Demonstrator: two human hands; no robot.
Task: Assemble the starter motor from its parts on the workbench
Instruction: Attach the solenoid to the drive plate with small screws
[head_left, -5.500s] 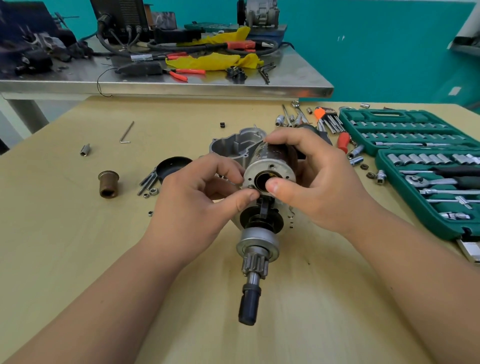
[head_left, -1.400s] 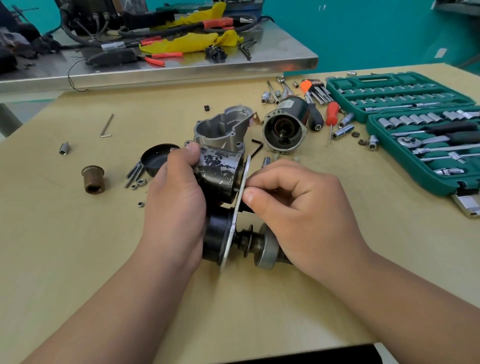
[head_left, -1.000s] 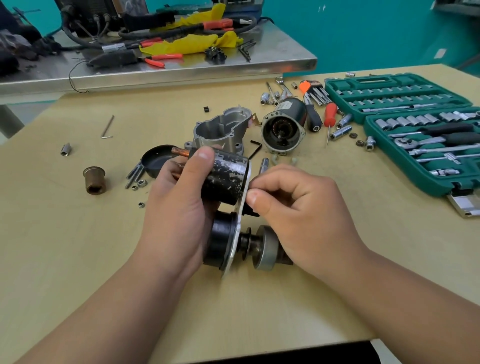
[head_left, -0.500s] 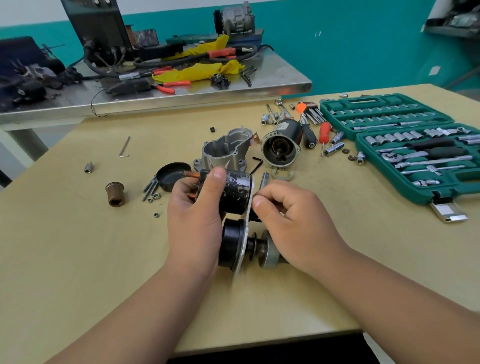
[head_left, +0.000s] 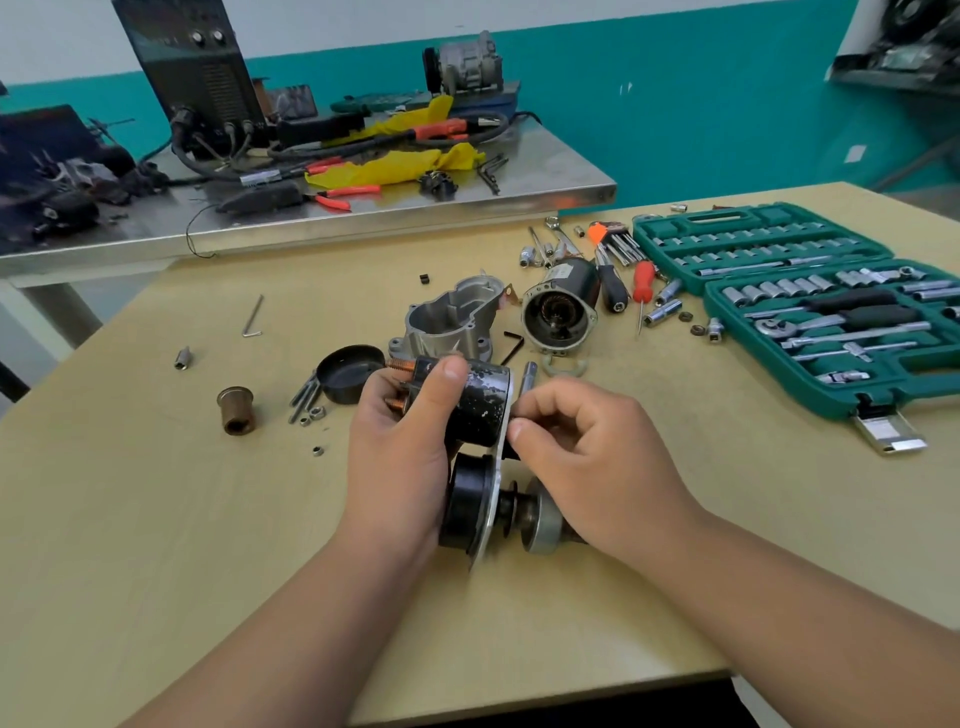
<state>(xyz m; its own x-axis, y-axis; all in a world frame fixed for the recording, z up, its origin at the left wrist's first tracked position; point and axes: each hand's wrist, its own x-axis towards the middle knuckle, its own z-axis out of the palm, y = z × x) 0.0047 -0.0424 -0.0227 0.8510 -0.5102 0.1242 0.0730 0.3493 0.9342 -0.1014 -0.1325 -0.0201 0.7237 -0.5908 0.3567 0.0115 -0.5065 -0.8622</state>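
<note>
My left hand (head_left: 402, 457) grips the black solenoid (head_left: 480, 402), thumb over its top, copper terminals poking out to the left. The solenoid sits against a thin metal plate (head_left: 491, 512) that also carries a black round housing (head_left: 465, 499) and the drive clutch (head_left: 540, 519) on the right side. My right hand (head_left: 587, 457) pinches at the plate's right face, just beside the solenoid; what its fingertips hold is hidden. The assembly rests on the wooden workbench (head_left: 156, 519). Farther back lie the aluminium nose housing (head_left: 449, 325) and the motor body (head_left: 561, 309), its open end facing me.
A black cap (head_left: 348, 371), bolts and nuts (head_left: 306, 402), a bronze bushing (head_left: 236, 410), an Allen key (head_left: 253, 317) lie left. An open green socket set (head_left: 831, 306), screwdrivers and sockets (head_left: 639, 283) fill the right. A steel table (head_left: 363, 218) with tools stands behind.
The solenoid and plate assembly was turned sideways onto the bench from the earlier upright shaft hold. Over the last second both hands keep their hold; the view has tilted up.
</note>
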